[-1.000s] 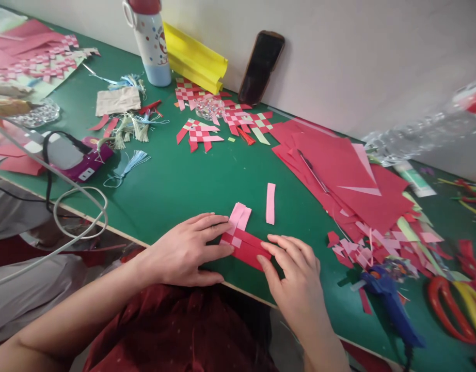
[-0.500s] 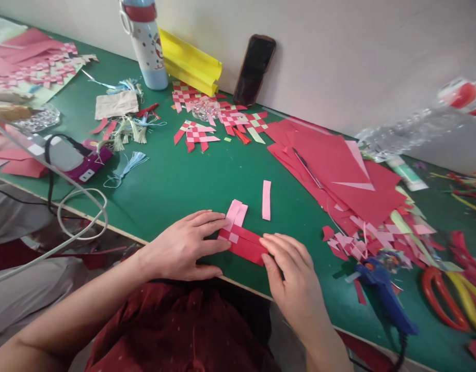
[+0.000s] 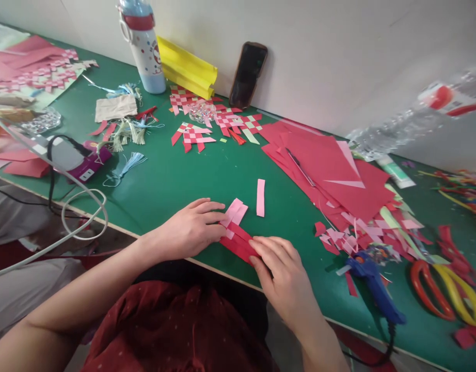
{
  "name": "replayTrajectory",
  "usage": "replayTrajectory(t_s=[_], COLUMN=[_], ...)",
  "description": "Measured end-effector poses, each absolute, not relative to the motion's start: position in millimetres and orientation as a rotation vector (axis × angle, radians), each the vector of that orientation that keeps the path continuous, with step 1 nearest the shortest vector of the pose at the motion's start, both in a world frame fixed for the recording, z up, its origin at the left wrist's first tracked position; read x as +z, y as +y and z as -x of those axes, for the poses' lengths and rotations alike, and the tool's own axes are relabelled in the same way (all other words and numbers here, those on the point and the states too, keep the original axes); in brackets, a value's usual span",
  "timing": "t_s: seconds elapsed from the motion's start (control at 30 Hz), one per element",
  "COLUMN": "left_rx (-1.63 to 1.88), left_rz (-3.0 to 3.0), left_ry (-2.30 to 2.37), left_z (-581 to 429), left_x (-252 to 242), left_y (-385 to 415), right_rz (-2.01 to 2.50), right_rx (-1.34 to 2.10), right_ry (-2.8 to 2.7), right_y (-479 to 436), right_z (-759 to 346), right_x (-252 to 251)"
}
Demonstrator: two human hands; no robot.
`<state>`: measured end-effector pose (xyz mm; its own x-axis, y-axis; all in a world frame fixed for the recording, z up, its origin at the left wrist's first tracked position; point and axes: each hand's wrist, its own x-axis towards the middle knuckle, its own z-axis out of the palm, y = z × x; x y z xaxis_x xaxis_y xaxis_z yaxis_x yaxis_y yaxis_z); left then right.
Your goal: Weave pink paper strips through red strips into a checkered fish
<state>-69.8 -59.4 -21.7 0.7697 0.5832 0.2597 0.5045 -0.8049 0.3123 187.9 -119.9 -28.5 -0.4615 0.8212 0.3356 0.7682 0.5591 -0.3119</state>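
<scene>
Red paper strips (image 3: 240, 249) lie at the table's near edge, interlaced at their left end with pink paper strips (image 3: 237, 209) that point away from me. The fingers of my left hand (image 3: 191, 227) are closed on the left end of this weave, the thumb hidden beneath them. At the other end, my right hand (image 3: 282, 271) pinches the red strips between thumb and fingers. A single folded pink strip (image 3: 260, 198) lies loose just beyond, touched by neither hand.
Red paper sheets (image 3: 315, 165) with a pen (image 3: 300, 167) on top spread to the right, above paper scraps (image 3: 348, 237). A blue glue gun (image 3: 375, 287) and scissors (image 3: 431, 289) lie nearer. Woven pieces (image 3: 191, 135), tassels (image 3: 131, 163), a drink bottle (image 3: 147, 57) and a phone (image 3: 248, 75) stand or lie farther back.
The red strips have turned slightly, their right end swinging toward me. My left thumb, stretched out before, has tucked out of sight. The view has shifted a little.
</scene>
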Motion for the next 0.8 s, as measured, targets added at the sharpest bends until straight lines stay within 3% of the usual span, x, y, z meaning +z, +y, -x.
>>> replayTrajectory(t_s=[0.53,0.8], left_rx=[0.238,0.517], left_rz=[-2.706,-2.819], left_ry=[0.645,0.741], left_z=[67,73], left_x=[-12,-19], left_y=[-26,-44], right_rz=[1.046,1.104], right_rx=[-0.050,-0.075], right_ry=[-2.520,-2.600], right_y=[-89,-83], right_z=[-177,-173], right_x=[-18,-34])
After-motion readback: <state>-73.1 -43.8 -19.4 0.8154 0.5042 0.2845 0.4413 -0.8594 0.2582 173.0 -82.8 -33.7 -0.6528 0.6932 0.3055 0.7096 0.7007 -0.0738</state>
